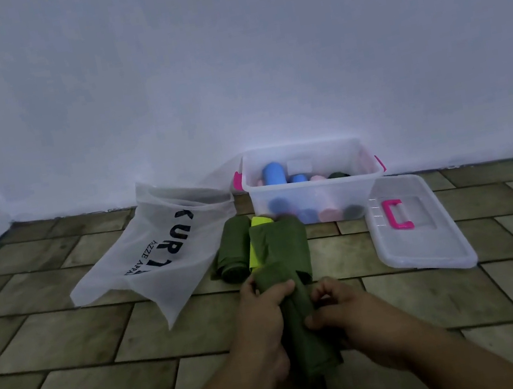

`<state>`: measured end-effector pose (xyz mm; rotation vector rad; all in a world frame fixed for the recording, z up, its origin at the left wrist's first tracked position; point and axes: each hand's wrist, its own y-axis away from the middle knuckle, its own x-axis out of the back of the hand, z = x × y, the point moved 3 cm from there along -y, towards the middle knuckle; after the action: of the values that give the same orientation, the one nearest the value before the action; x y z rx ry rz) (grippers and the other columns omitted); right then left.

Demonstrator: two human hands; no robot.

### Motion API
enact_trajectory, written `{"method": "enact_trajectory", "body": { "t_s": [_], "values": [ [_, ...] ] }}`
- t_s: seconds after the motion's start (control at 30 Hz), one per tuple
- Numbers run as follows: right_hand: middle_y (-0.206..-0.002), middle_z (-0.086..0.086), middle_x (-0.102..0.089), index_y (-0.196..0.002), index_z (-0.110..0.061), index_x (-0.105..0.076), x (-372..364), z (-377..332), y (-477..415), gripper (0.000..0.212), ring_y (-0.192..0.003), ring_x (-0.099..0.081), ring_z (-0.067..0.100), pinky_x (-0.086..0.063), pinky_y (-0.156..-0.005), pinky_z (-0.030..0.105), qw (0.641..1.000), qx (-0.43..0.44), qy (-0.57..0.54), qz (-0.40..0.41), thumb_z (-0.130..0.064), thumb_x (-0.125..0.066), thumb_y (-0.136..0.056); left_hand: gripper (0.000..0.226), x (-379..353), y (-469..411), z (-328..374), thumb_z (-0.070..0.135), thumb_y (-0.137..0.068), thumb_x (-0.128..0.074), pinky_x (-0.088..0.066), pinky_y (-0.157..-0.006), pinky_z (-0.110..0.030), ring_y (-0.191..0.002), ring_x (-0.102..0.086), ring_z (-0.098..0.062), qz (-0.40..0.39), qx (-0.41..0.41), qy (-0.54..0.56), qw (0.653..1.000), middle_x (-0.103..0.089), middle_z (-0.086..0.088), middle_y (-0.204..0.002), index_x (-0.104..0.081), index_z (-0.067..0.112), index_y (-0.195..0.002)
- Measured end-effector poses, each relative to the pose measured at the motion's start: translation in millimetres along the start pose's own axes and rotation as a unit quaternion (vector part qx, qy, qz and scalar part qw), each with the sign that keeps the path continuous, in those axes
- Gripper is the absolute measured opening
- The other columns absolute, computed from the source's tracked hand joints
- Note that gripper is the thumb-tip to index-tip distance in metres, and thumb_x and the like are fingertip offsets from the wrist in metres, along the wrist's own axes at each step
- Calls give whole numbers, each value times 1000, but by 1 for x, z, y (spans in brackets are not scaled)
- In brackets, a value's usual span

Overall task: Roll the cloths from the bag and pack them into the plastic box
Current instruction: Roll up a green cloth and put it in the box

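1. The left hand (261,310) and the right hand (340,306), low in the centre of the frame, both grasp the dark green cloth (285,258) at its near end.
2. To roll well, I think the edges must stay even and tight.
3. Beyond the hands, upper centre, a finished green roll (232,250) lies on the floor, between the white bag (156,256) and the plastic box (314,198).

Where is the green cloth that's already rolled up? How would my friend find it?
Start at the clear plastic box by the wall. The white printed bag lies on the floor to its left. Between them lies the dark green rolled cloth. It is a tight tube that nobody touches, unlike the loose green cloth beside it.
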<state>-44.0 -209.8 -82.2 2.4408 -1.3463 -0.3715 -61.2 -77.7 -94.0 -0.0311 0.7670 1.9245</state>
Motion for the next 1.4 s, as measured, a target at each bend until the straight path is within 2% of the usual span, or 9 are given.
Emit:
{"method": "enact_trajectory", "body": {
  "t_s": [0.13,0.3,0.47,0.63,0.7,0.8,1.03,1.3,1.4],
  "values": [
    [-76,7,-67,-87,-14,-54,28,-47,-18,23,-70,-65,20,-52,-58,31,1000,20,-15,-9,5,-62,-79,61,-29,-31,50,18,-74,-73,-52,-90,-47,-103,-61,-28,-30,-118,-159,980,-60,-8,-122,-47,30,-128],
    [-68,8,-66,-83,-10,-58,79,-129,-59,15,-57,-67,15,-52,-48,23,995,72,-29,68,4,-56,-85,69,-71,-97,132,46,-84,-61,-39,-99,-34,-124,-46,-25,12,-269,-433,860,-43,-6,-144,-37,18,-142],
    [-76,16,-66,-88,-4,-60,127,-179,-125,2,-59,-67,25,-56,-52,34,963,101,44,247,-3,-57,-88,81,-80,-157,160,44,-88,-53,-29,-110,-42,-136,-30,-33,101,-188,-647,732,-24,-17,-152,-17,3,-147],
    [-105,19,-62,-109,2,-62,128,-171,-188,29,-91,-61,32,-52,-77,36,895,-15,374,243,-12,-64,-84,61,-85,-174,152,23,-95,-46,-33,-103,-39,-131,-37,-36,59,-156,-620,766,-29,-22,-148,-20,2,-146],
    [-103,22,-63,-98,5,-64,112,-171,-199,25,-84,-58,31,-47,-69,31,861,-16,453,230,-16,-66,-84,61,-83,-176,153,24,-92,-51,-36,-99,-40,-128,-41,-34,67,-155,-611,774,-35,-19,-144,-23,4,-143],
    [-74,17,-57,-75,1,-58,100,-171,-210,17,-58,-53,28,-44,-45,25,896,-19,397,197,-12,-64,-86,58,-81,-178,154,23,-95,-48,-38,-92,-36,-123,-43,-32,55,-144,-617,771,-35,-17,-142,-22,2,-143],
    [-116,19,-56,-113,-2,-59,91,-168,-224,34,-104,-54,31,-42,-86,36,763,-58,626,153,-25,-59,-88,66,-79,-177,154,30,-93,-51,-35,-79,-32,-108,-46,-25,54,-136,-614,776,-38,-15,-138,-19,6,-145],
    [-126,18,-54,-122,-2,-54,90,-165,-230,40,-113,-52,32,-42,-90,36,719,-77,673,154,-28,-55,-91,67,-80,-177,153,32,-92,-53,-35,-75,-32,-100,-44,-24,54,-133,-615,775,-37,-14,-138,-18,8,-145],
    [-113,12,-58,-114,-13,-55,91,-173,-219,34,-102,-56,30,-45,-78,34,748,54,603,272,-19,-59,-80,66,-82,-173,152,34,-92,-54,-39,-69,-31,-97,-45,-24,65,-139,-610,777,-38,-14,-137,-22,8,-144]
  ]
}}
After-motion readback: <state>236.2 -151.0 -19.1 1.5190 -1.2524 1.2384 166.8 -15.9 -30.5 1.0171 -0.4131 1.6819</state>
